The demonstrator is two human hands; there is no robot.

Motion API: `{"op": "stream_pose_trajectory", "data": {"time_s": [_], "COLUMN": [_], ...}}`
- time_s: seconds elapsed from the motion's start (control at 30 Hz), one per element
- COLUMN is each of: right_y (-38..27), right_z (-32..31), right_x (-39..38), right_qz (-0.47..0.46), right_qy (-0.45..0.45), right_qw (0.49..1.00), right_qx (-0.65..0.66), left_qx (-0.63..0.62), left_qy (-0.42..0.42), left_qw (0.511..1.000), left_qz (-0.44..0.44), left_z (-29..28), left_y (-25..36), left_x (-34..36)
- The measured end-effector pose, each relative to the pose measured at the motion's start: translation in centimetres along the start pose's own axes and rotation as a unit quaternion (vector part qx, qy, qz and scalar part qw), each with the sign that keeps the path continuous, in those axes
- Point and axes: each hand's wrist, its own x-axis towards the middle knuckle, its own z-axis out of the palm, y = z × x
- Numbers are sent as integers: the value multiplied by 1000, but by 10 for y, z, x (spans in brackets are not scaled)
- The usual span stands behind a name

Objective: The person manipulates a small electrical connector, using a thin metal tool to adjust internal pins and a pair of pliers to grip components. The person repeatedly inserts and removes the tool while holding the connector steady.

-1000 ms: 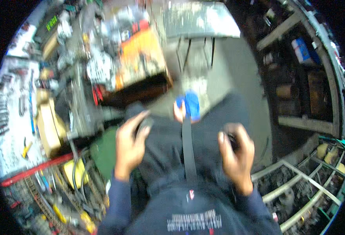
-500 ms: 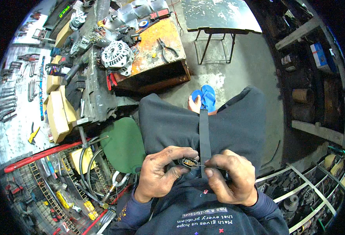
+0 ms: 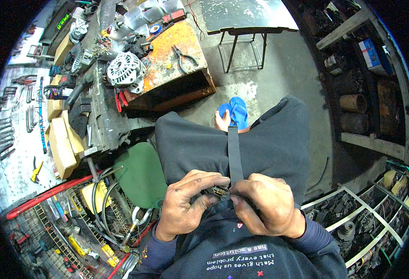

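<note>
My left hand (image 3: 184, 204) pinches a small dark rounded part with brassy metal inside (image 3: 220, 191) between thumb and fingers, held above my lap. My right hand (image 3: 268, 204) is closed right beside it, thumb and forefinger pressed together at the part's right edge. What lies between the right fingers is hidden now; the earlier frame shows a thin metal piece there, reaching to the dark part. A black strap (image 3: 233, 156) hangs down over my dark trousers just beyond both hands.
An alternator housing (image 3: 124, 69) and pliers (image 3: 184, 59) lie on the worn wooden bench (image 3: 167, 49) ahead on the left. A green seat (image 3: 141, 174) stands left of my knee. Racks of parts (image 3: 362, 223) fill the lower right, and a dark-topped table (image 3: 246, 16) stands ahead.
My right hand has moved left and closer to the left hand, so the thin metal piece between them is no longer visible. The surroundings have shifted slightly left as the head turned.
</note>
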Motion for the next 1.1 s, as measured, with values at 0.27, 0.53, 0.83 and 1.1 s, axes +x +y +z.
{"op": "stream_pose_trajectory", "data": {"time_s": [0.27,0.53,0.83,1.1], "right_y": [2,8,10,12], "right_z": [-4,-5,-8,-5], "right_x": [2,0,5,9], "right_qz": [-20,-37,-47,-54], "right_qy": [-15,-30,-53,-30], "right_qw": [1000,999,997,998], "right_qx": [-14,-9,1,8], "left_qx": [-31,-55,-97,-149], "left_qy": [6,-8,-13,-15], "left_qw": [999,998,993,985], "left_qz": [-33,-43,-65,-85], "left_z": [1,2,-1,-1], "left_y": [2,-2,-4,-10], "left_x": [-2,-3,-6,-9]}}
